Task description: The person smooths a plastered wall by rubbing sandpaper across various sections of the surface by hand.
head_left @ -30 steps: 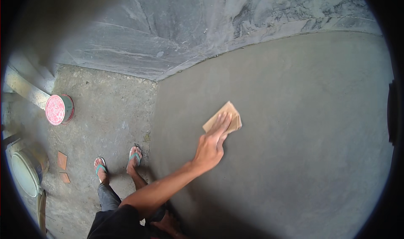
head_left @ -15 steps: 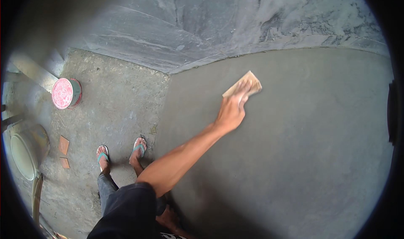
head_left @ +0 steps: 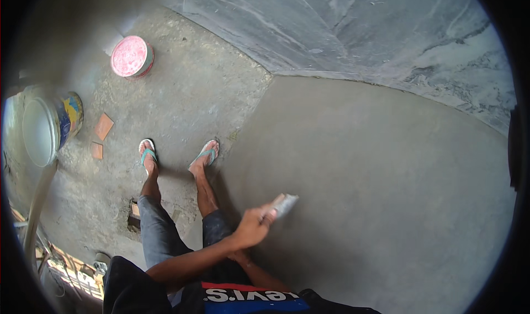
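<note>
My left hand (head_left: 251,225) grips a flat rectangular tan pad (head_left: 284,205), now tilted and blurred, its exposed face coated in grey. It is above the smooth grey cement surface (head_left: 375,176), near my legs. My right hand (head_left: 238,255) rests low beside my leg, mostly hidden under the left forearm, so its fingers cannot be made out. My feet in sandals (head_left: 148,152) stand on rougher concrete (head_left: 182,93) left of the smooth cement.
A grey marble wall (head_left: 353,27) borders the cement at the back. A pink-lidded bucket (head_left: 128,57), a large white bucket (head_left: 40,130) and orange tile pieces (head_left: 104,127) lie leftward. A long pole (head_left: 40,203) runs along the left; a small hole (head_left: 134,223) is beside my leg.
The pad in my left hand has moved from flat on the cement near the wall to back near my legs and tilted. The view has swung, shifting the surroundings.
</note>
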Demonstrator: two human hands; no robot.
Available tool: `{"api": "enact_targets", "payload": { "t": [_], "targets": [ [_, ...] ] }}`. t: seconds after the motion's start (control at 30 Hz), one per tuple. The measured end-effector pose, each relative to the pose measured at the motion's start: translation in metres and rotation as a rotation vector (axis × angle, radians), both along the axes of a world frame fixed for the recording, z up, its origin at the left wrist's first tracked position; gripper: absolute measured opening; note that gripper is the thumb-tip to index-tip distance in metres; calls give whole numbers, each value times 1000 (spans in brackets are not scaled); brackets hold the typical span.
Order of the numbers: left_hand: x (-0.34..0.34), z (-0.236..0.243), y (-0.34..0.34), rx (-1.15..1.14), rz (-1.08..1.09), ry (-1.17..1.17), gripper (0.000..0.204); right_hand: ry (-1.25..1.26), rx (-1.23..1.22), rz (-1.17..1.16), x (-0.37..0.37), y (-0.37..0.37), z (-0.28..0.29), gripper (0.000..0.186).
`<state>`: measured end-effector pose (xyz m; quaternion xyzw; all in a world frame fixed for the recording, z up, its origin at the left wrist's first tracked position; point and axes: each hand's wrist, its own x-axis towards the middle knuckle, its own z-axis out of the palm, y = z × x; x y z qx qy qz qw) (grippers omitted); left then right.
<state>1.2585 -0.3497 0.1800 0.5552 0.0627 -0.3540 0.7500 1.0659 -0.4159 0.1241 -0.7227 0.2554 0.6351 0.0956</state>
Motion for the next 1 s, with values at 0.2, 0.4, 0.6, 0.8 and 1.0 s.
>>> {"api": "enact_targets", "payload": {
  "t": [0.2, 0.4, 0.6, 0.8, 1.0],
  "targets": [
    [2, -159, 113, 206, 514, 360, 28, -486, 112, -80, 8, 34, 18, 95],
    [-10, -172, 159, -342, 811, 741, 23, -630, 392, -897, 68, 85, 20, 63],
    [-50, -173, 174, -607, 685, 1061, 22, -893, 570, -835, 128, 152, -26, 52],
    [-59, -196, 188, -731, 576, 1187, 24, -968, 266, -531, 132, 163, -81, 45],
    [-31, -197, 194, -901, 406, 1147, 30, -737, 177, -878, 192, 169, -66, 52]
  ]
}}
